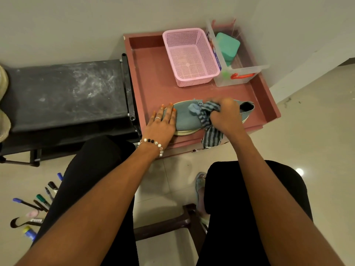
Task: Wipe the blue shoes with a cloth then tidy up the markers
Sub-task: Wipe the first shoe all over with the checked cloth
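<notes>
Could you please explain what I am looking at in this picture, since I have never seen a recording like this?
There is no machine: a camera worn on a seated person's head looks down at their own arms. The left hand lies flat on the toe of a blue shoe, steadying it on a reddish tray. The right hand grips a striped cloth against the shoe. A pink basket stands further back on the tray. Markers lie on the floor at lower left.
</notes>
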Action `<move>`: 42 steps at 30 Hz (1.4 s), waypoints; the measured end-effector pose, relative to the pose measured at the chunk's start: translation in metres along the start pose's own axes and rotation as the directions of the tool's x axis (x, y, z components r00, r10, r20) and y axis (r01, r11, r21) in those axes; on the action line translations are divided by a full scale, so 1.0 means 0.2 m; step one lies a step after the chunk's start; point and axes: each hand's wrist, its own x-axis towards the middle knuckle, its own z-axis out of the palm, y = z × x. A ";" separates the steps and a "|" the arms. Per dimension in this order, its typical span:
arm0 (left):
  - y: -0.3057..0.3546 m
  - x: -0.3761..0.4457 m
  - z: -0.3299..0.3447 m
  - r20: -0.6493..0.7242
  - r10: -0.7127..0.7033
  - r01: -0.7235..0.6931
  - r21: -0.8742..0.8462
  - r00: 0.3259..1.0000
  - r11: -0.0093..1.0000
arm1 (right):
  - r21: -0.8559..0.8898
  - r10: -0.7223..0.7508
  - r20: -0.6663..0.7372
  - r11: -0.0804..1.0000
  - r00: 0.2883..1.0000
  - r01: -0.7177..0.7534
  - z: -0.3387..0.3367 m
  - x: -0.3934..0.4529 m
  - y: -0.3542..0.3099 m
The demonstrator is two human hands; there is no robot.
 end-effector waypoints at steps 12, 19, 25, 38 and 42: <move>0.03 0.00 -0.12 0.052 0.097 -0.096 -0.021 0.994 0.995 | 0.310 0.205 -0.330 0.945 0.922 -0.099 -0.16 -0.07 0.01; 0.00 -0.03 -0.18 -0.084 0.171 -0.177 -0.074 0.982 0.981 | 0.017 -0.005 -0.188 1.000 0.982 0.008 -0.03 -0.06 0.06; -0.04 -0.04 -0.14 0.011 0.131 -0.127 -0.172 0.991 0.977 | -0.312 -0.076 0.013 0.947 0.997 0.077 0.28 -0.14 -0.06; -0.07 -0.05 -0.09 0.063 0.140 -0.134 -0.097 0.988 0.986 | -0.405 -0.159 -0.020 0.904 0.987 0.138 0.13 -0.09 0.30; -0.06 -0.04 -0.08 0.058 0.120 -0.113 -0.106 0.991 0.988 | -0.443 0.070 -0.124 0.889 0.990 -0.119 0.30 -0.16 0.15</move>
